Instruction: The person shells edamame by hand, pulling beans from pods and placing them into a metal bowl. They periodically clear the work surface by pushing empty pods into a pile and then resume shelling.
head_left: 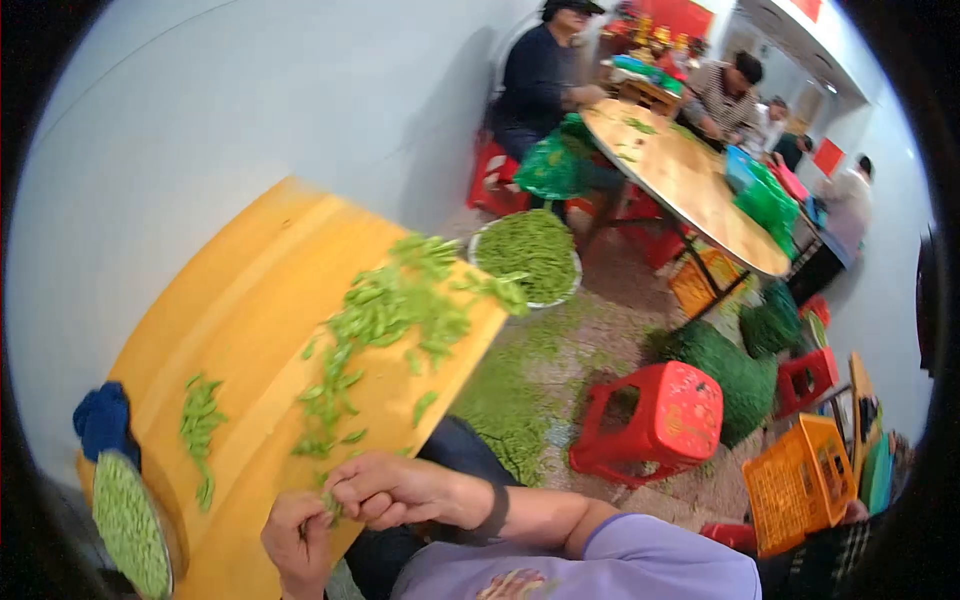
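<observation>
Both my hands meet close together over the near edge of the wooden table (255,300). My right hand (400,490), with a dark band at the wrist, is closed in a pinch on a green bean pod (333,507). Against the same pod, the thumb and fingers of my left hand (300,540) are pressed together; fingers partly hide it. A loose pile of bean pods (385,315) spreads along the table's right side, and a smaller cluster of pods (200,425) lies to the left. A bowl of light green shelled beans (130,525) stands at the lower left.
A dark blue cloth (103,420) lies beside the bowl. On the floor are a basin of pods (527,255), scattered green scraps (505,400), a red stool (650,420), green sacks (725,375) and an orange crate (800,485). Several people sit around another table (680,180) behind.
</observation>
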`<action>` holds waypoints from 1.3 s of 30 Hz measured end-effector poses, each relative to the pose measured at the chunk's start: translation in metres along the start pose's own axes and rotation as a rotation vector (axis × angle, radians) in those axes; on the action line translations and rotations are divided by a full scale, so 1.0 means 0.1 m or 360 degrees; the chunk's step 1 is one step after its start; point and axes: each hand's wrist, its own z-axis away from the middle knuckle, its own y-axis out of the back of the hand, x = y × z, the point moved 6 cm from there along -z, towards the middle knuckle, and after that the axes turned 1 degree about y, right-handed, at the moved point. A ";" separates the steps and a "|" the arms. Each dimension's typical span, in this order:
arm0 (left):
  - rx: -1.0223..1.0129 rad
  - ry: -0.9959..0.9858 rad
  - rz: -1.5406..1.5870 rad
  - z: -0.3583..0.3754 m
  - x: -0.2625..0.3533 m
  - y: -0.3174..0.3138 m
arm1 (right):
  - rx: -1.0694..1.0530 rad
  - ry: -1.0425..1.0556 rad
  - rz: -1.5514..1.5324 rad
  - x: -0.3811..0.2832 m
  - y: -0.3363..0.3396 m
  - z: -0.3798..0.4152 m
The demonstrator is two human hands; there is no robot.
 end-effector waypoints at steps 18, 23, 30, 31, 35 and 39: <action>-0.0264 0.1434 0.1448 0.23 -0.39 -0.04 | 0.0281 0.0215 0.0077 -0.26 -0.03 -0.10; 0.0161 0.1311 0.0975 0.08 -0.94 0.64 | 0.0693 0.0756 0.0709 -0.71 0.13 -0.11; 0.0091 0.0745 -0.0898 -0.32 -1.54 1.20 | 0.0463 0.0560 0.0834 -0.65 0.09 -0.02; 0.0005 0.0573 -0.1058 -0.34 -1.56 1.13 | 0.0567 0.0512 0.0861 -0.60 0.06 -0.01; -0.0129 0.0508 -0.1299 -0.37 -1.67 1.03 | 0.0533 0.0513 0.0906 -0.49 -0.01 -0.01; 0.0051 0.0540 -0.0660 -0.41 -1.38 0.99 | 0.0526 0.0371 0.1051 -0.39 -0.05 -0.02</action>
